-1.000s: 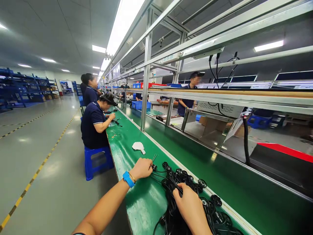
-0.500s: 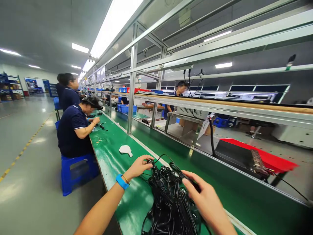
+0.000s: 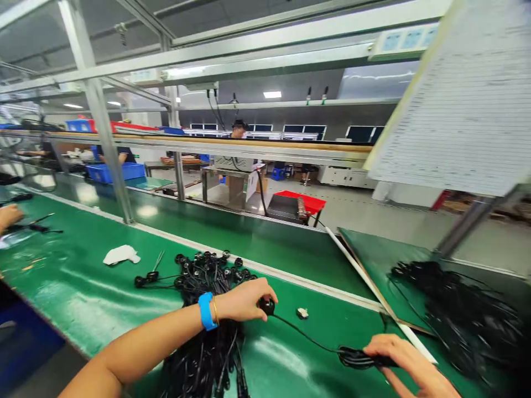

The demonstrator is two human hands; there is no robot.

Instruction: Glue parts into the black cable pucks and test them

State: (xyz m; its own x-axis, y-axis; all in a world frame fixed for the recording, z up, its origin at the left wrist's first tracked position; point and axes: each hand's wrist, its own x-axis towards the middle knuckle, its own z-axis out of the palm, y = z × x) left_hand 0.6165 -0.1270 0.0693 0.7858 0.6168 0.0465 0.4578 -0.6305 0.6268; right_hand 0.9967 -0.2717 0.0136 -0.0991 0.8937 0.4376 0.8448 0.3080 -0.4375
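My left hand (image 3: 249, 299), with a blue band at the wrist, pinches the round black end piece (image 3: 266, 306) of a black cable. From there the cable stretches rightward to a coiled bundle (image 3: 357, 356), which my right hand (image 3: 409, 362) grips near the lower right. Under and behind my left forearm lies a large pile of black cables (image 3: 207, 276), many with round black ends. One cable with a round end (image 3: 141, 282) sticks out of the pile to the left.
A second heap of black cables (image 3: 460, 315) lies at the right, beyond a white strip. White crumpled material (image 3: 121, 255) and a small whitish bit (image 3: 302, 313) rest on the green bench (image 3: 286, 354). At far left is a co-worker's hand (image 3: 9, 215). A metal post (image 3: 105, 121) rises behind the bench.
The view has swung right. Both hands have moved right, off the pile, with a cable now stretched between them. The second heap and a hanging paper sheet have come into view.
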